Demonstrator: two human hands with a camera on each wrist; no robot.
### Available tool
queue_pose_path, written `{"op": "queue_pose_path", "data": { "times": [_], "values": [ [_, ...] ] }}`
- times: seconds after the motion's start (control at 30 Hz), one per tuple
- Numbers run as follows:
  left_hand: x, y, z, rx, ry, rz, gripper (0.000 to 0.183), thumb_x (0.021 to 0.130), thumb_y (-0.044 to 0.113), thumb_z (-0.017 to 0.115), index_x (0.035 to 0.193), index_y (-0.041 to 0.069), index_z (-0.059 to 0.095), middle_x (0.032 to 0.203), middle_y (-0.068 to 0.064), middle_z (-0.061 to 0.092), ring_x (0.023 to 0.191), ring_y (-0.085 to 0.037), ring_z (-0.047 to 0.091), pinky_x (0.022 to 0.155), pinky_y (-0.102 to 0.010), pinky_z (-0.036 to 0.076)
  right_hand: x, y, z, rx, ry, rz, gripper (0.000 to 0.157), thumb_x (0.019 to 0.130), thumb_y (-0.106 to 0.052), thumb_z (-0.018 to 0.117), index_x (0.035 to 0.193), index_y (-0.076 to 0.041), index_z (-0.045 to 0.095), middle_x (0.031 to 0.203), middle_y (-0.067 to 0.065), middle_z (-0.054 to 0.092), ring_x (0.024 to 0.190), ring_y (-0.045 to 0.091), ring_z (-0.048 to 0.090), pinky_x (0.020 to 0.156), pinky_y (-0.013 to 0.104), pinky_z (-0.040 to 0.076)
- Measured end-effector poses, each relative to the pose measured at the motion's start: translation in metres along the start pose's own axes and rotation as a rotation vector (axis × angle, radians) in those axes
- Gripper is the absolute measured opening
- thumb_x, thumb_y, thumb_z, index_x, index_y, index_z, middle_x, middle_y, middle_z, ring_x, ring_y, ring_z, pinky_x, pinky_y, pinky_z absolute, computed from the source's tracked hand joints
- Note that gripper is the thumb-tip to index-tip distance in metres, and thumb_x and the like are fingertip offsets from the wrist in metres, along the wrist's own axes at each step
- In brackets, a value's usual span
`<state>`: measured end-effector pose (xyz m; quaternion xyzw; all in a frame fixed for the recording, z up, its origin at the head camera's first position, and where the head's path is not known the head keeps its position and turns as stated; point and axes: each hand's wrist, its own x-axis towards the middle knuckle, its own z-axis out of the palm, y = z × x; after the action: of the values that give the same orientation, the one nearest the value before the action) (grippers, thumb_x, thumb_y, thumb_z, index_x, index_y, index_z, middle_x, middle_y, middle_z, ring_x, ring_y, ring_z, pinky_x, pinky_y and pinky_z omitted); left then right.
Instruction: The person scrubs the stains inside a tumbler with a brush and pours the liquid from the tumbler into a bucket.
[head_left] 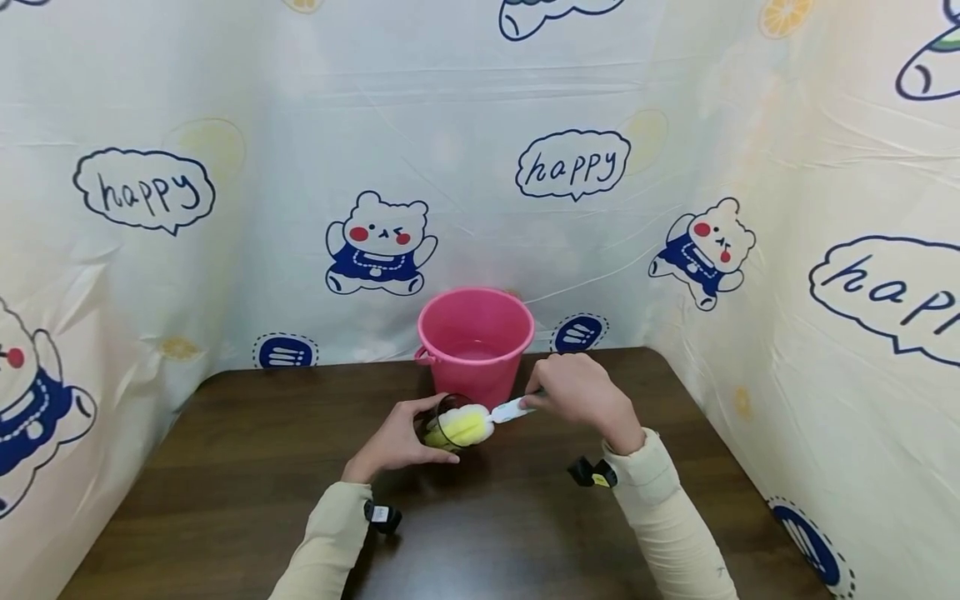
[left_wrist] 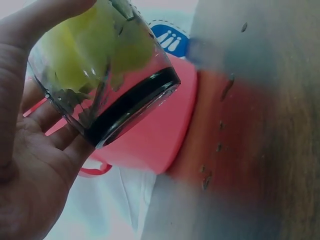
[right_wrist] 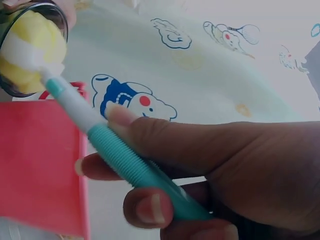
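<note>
My left hand (head_left: pixel 401 437) grips a clear drinking glass (left_wrist: pixel 135 107) with a dark base, tilted so its mouth faces right. Inside the glass sits the yellow and white sponge head of a cup brush (head_left: pixel 465 425), partly sticking out of the mouth. My right hand (head_left: pixel 588 396) holds the brush by its teal and white handle (right_wrist: pixel 135 165), thumb along one side and fingers curled round the other. In the left wrist view the sponge (left_wrist: pixel 95 45) shows through the glass wall.
A pink bucket (head_left: pixel 480 379) stands at the back of the dark wooden table (head_left: pixel 495 533), just behind both hands. Printed curtains (head_left: pixel 465 167) enclose the table at the back and sides.
</note>
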<state>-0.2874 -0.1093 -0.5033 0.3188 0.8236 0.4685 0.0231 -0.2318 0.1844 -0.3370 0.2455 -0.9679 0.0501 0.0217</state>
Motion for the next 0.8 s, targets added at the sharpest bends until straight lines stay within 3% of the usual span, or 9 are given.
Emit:
{"op": "queue_pose_path", "data": {
  "times": [0.17,0.33,0.43,0.6,0.8],
  "values": [
    [-0.0019,-0.0005,-0.0001,0.002,0.002,-0.018,0.099,0.064,0.048,0.096,0.149,0.019,0.053,0.146,0.007,0.057,0.132,-0.016,0.054,0.107,-0.046,0.050,0.0044,0.0013,0.0025,-0.030,0.034,0.023,0.016,0.089,-0.037,0.079,0.079,-0.025,0.082,0.049,-0.011,0.045,0.052,0.010,0.037,0.043,0.025,0.023],
    [-0.0015,0.0005,-0.0029,-0.004,0.009,-0.007,0.096,0.065,0.043,0.096,0.148,0.022,0.054,0.145,0.007,0.058,0.132,-0.018,0.054,0.106,-0.048,0.050,0.0044,0.0013,0.0031,-0.025,-0.009,0.050,0.018,0.090,-0.038,0.078,0.078,-0.025,0.082,0.050,-0.012,0.044,0.051,0.009,0.036,0.044,0.026,0.027],
    [-0.0012,0.0013,-0.0033,-0.008,0.012,0.009,0.094,0.066,0.041,0.096,0.148,0.023,0.054,0.145,0.008,0.058,0.132,-0.018,0.054,0.105,-0.047,0.052,0.0031,0.0000,0.0020,-0.007,-0.026,0.023,0.017,0.089,-0.038,0.079,0.080,-0.025,0.083,0.050,-0.012,0.047,0.051,0.008,0.038,0.045,0.025,0.029],
    [-0.0016,0.0004,-0.0015,-0.001,0.006,0.014,0.095,0.065,0.047,0.096,0.147,0.024,0.055,0.143,0.010,0.059,0.129,-0.015,0.056,0.104,-0.043,0.052,0.0034,-0.0015,0.0024,-0.016,0.021,-0.027,0.014,0.089,-0.037,0.079,0.084,-0.025,0.084,0.052,-0.015,0.051,0.053,0.009,0.043,0.044,0.024,0.031],
    [-0.0036,0.0002,-0.0023,-0.006,0.009,-0.016,0.097,0.065,0.048,0.095,0.149,0.022,0.053,0.145,0.011,0.057,0.131,-0.014,0.054,0.106,-0.044,0.051,0.0045,-0.0020,0.0040,-0.038,0.033,0.030,0.015,0.089,-0.039,0.078,0.083,-0.026,0.083,0.054,-0.015,0.052,0.053,0.010,0.043,0.043,0.025,0.031]
  ]
}}
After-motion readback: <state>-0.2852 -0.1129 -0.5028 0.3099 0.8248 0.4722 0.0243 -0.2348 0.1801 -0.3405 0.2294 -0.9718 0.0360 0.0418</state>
